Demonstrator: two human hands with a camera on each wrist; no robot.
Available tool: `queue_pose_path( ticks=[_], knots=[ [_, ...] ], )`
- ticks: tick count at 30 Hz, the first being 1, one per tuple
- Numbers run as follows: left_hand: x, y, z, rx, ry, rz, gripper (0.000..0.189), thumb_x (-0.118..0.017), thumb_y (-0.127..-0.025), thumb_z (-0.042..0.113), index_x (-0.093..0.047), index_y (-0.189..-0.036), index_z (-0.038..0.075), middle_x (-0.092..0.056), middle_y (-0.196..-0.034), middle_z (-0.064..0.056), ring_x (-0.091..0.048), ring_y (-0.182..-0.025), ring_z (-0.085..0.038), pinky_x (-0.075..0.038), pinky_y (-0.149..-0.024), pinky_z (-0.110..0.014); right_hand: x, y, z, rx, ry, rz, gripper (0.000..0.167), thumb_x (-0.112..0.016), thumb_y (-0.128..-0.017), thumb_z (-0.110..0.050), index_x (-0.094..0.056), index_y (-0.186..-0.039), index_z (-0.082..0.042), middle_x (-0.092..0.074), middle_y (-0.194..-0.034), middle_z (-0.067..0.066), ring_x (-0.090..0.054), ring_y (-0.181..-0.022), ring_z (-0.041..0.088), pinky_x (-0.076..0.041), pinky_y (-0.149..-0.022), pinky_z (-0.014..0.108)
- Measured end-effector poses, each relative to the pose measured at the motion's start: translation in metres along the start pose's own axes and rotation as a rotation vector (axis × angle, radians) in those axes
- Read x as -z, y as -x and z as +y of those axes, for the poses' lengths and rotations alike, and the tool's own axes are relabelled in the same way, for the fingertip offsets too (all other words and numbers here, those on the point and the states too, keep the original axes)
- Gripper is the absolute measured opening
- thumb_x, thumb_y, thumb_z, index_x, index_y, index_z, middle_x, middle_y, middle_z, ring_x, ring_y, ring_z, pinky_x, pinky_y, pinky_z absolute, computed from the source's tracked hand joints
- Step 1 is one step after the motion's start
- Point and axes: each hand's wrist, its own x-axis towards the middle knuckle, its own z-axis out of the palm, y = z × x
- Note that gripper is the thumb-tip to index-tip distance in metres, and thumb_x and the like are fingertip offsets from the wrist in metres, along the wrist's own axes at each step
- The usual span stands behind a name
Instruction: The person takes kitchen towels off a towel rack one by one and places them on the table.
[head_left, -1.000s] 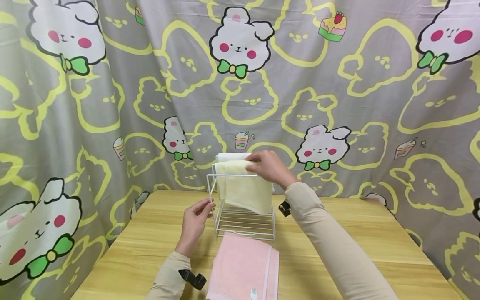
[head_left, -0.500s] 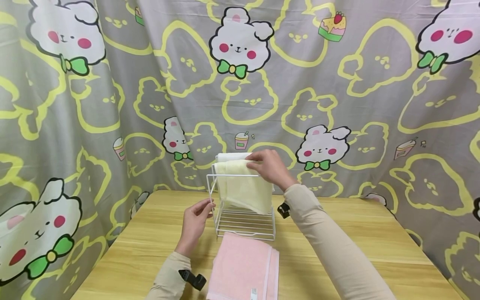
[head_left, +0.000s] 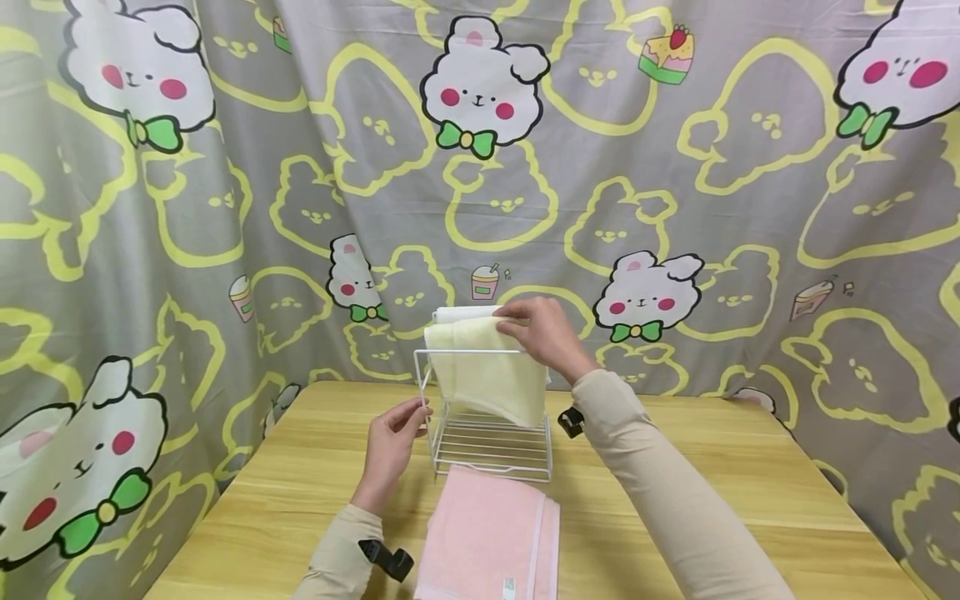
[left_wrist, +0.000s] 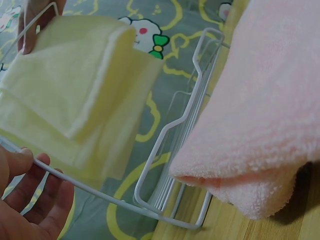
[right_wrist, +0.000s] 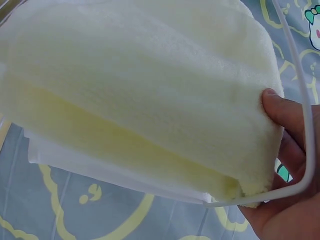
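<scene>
A white wire rack [head_left: 472, 351] stands on the table. My left hand [head_left: 388, 446] holds its left side, thumb and fingers around the thin side wire [left_wrist: 90, 189]. A folded pale yellow towel [head_left: 487, 375] hangs over the rack's middle bar, both layers dropping toward the slatted base. At the towel's top right corner my right hand [head_left: 551, 337] pinches the fabric, thumb on the near face [right_wrist: 272, 100] and the other fingers partly hidden behind. Behind it, a white towel [head_left: 465, 313] hangs on the rear bar, mostly covered by the yellow one.
A folded pink towel [head_left: 487, 533] with a small white label lies on the wooden table [head_left: 697, 467] just in front of the rack. A grey curtain [head_left: 480, 217] printed with rabbits surrounds the table at the back and sides.
The yellow towel's top has shifted slightly left and up, now covering the middle bar's left corner. My right hand has risen a little with it; my left hand keeps its hold on the rack.
</scene>
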Motion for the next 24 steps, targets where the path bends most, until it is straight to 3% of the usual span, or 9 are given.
queue_pose_path(
  ticks=[6,13,24],
  knots=[
    [0.0,0.0,-0.001,-0.007,0.003,0.001,0.027,-0.072,-0.096,0.01,-0.072,-0.12,-0.004,-0.075,-0.114,-0.016,-0.071,-0.1,-0.026,-0.063,-0.08,-0.025,0.003,0.001,-0.002,0.027,-0.012,0.029,0.021,-0.075,-0.095,-0.018,-0.079,-0.114,-0.011,-0.076,-0.119,0.007,-0.07,-0.114,0.028,-0.056,-0.102,0.043],
    [0.0,0.0,-0.002,-0.008,0.01,-0.002,0.028,-0.072,-0.096,0.009,-0.071,-0.12,-0.006,-0.072,-0.118,-0.024,-0.071,-0.098,-0.023,-0.063,-0.08,-0.025,0.009,0.003,-0.004,0.021,-0.03,0.047,0.021,-0.076,-0.094,-0.02,-0.079,-0.113,-0.011,-0.076,-0.118,0.006,-0.07,-0.114,0.027,-0.056,-0.101,0.043],
    [0.0,0.001,0.0,-0.006,0.006,-0.012,0.028,-0.073,-0.097,0.013,-0.073,-0.12,-0.002,-0.075,-0.114,-0.014,-0.07,-0.093,-0.011,-0.063,-0.081,-0.025,0.021,0.011,-0.012,0.037,-0.028,0.094,0.023,-0.076,-0.094,-0.022,-0.079,-0.115,-0.012,-0.076,-0.118,0.005,-0.069,-0.116,0.025,-0.055,-0.102,0.043]
  ],
)
